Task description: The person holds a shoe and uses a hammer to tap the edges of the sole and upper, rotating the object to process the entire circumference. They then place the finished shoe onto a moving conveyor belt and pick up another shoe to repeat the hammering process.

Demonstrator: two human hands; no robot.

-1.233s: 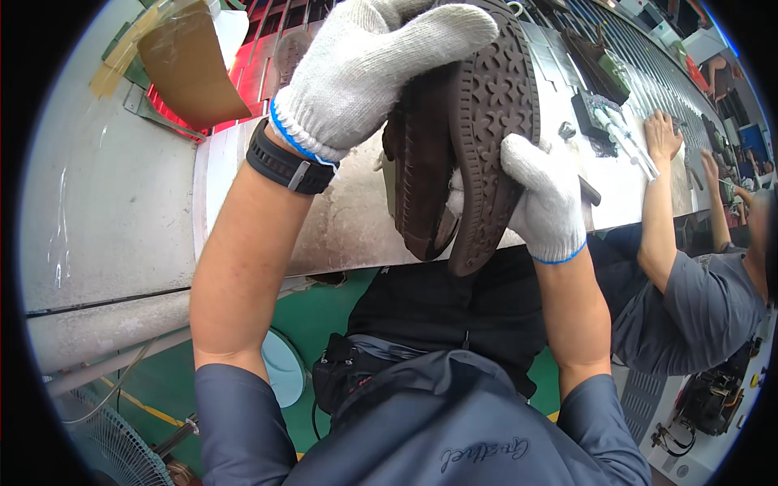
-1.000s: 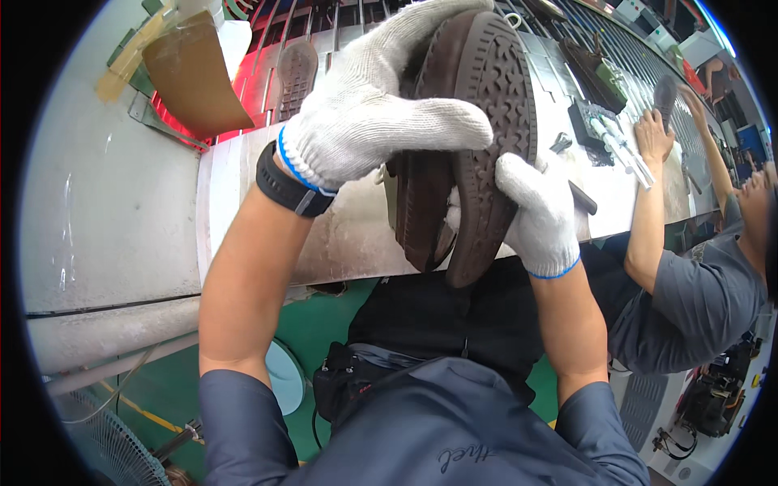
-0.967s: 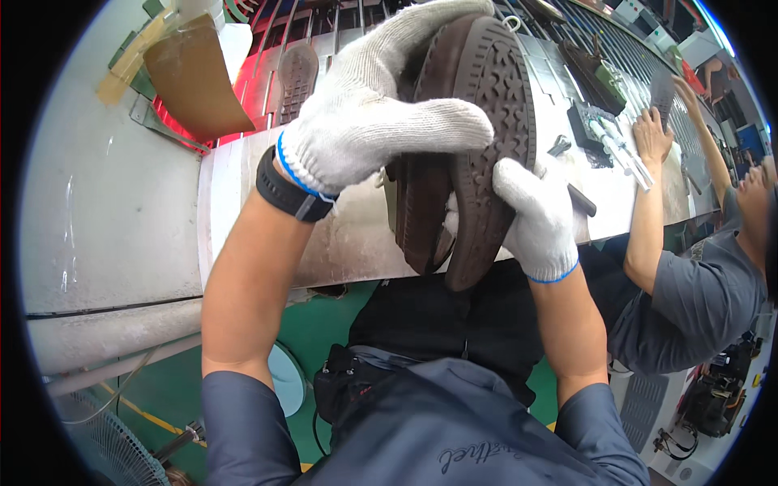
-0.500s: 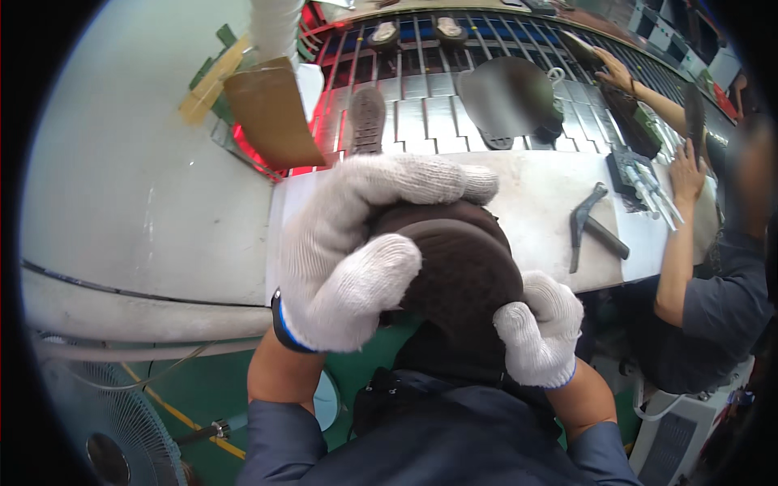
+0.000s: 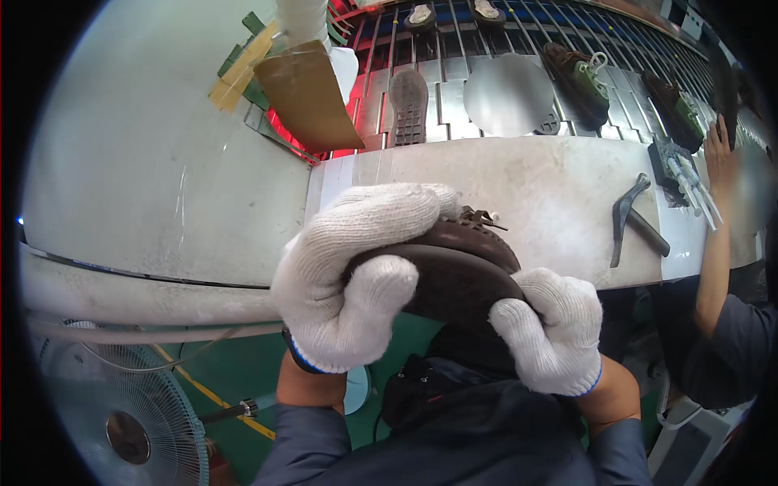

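Note:
A dark brown shoe [image 5: 454, 275] is held low in front of my body, its sole side toward me and its laces poking out at the top. My left hand [image 5: 356, 279], in a white knit glove, wraps over the shoe's left end with the thumb pressed on the sole. My right hand [image 5: 551, 328], also gloved, grips the shoe's right end from below. Both hands hover just at the near edge of the pale workbench [image 5: 551, 174].
A metal hammer-like tool [image 5: 628, 219] lies on the bench at right. Behind it a slatted conveyor [image 5: 454, 81] carries a loose sole [image 5: 408, 105] and several shoes [image 5: 577, 77]. A co-worker's arm [image 5: 717, 235] reaches in at right. A fan [image 5: 121, 405] stands lower left.
The shoe and both hands came down from a raised, upright hold to a low grip against my body; the view has tilted toward the conveyor.

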